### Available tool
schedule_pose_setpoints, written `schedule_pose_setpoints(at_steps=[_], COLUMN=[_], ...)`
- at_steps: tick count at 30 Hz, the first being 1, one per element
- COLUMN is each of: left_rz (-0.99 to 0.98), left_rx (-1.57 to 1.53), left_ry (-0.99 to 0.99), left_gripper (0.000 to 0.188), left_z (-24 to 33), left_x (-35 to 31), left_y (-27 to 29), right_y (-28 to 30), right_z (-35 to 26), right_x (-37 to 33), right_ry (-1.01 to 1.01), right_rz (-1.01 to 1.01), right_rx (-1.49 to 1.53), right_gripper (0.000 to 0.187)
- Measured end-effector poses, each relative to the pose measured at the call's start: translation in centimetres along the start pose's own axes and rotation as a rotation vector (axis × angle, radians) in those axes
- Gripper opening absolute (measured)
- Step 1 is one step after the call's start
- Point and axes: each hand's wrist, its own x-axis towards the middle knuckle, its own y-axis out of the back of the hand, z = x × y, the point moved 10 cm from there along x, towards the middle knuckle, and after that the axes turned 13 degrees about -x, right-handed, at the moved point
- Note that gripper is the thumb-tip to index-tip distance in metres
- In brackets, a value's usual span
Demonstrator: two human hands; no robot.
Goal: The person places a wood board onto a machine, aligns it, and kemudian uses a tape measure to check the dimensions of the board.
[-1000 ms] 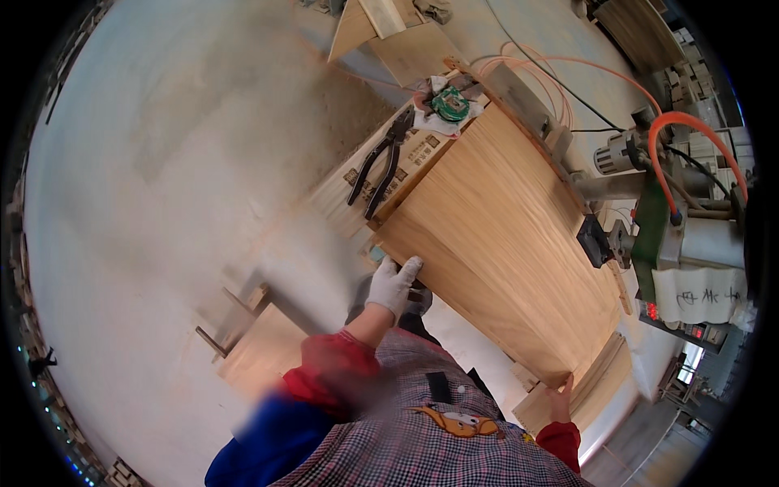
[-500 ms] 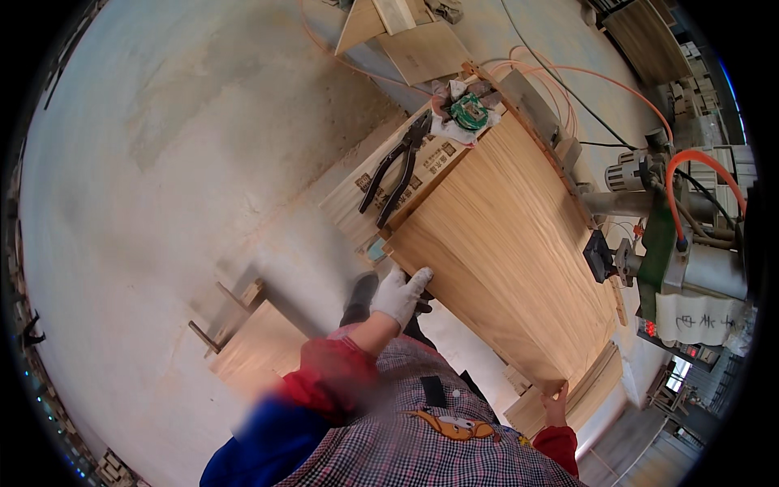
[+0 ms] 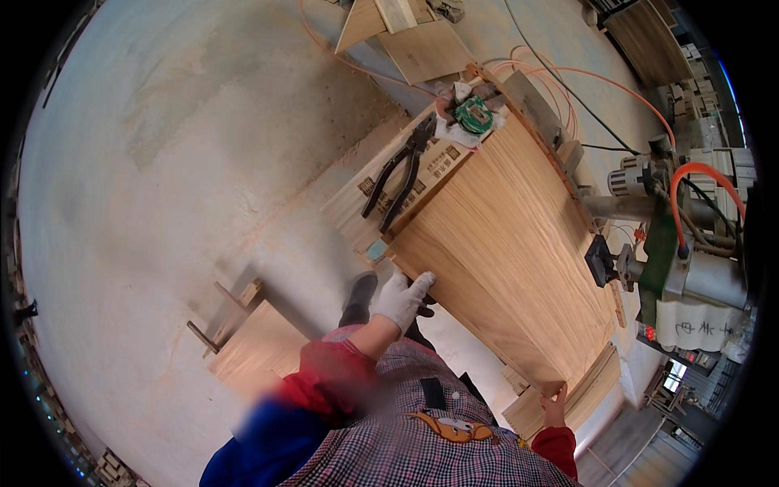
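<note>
A large wooden panel [image 3: 503,252] with striped grain lies across the work stand in front of me. My left hand [image 3: 401,299], in a white glove, grips its near left edge; the thumb lies against the edge and the other fingers are partly hidden below. At the near right corner, my bare right hand [image 3: 554,402] pinches the panel, fingertips at its edge. Black-handled pliers [image 3: 402,174] rest on a printed board [image 3: 345,207] along the panel's left end. Beyond them sits a green round roll [image 3: 474,115] on crumpled white wrapping.
On the right stands a machine [image 3: 698,268] with an orange hose and a black pad [image 3: 599,260] close to the panel's far edge. More boards [image 3: 426,53] lie on the floor at the back. A low wooden piece [image 3: 264,345] stands at my left.
The view has shifted very slightly. Both hands keep their places on the panel's edge, and nothing is taken up or let go.
</note>
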Motion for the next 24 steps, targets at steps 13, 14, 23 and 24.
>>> schedule_pose_setpoints(at_steps=[13,14,23,24], left_rz=[-0.032,-0.036,-0.038,-0.036], left_rx=[0.024,0.025,0.032,0.039], left_ry=[-0.025,-0.014,-0.009,-0.014], left_gripper=[0.041,0.041,0.038,0.037], left_z=[0.5,0.4,0.3,0.3], left_x=[0.3,0.3,0.3,0.2], left_y=[0.0,0.0,0.0,-0.1], right_y=[0.0,0.1,-0.2,-0.1], right_z=[-0.2,-0.1,-1.6,-1.1], right_x=[0.0,-0.1,-0.2,0.2], right_ry=[-0.007,-0.019,-0.001,0.024], right_rz=[0.007,0.026,0.032,0.040], right_rx=[-0.024,-0.022,-0.153,-0.199], right_gripper=[0.093,0.093,0.092,0.092])
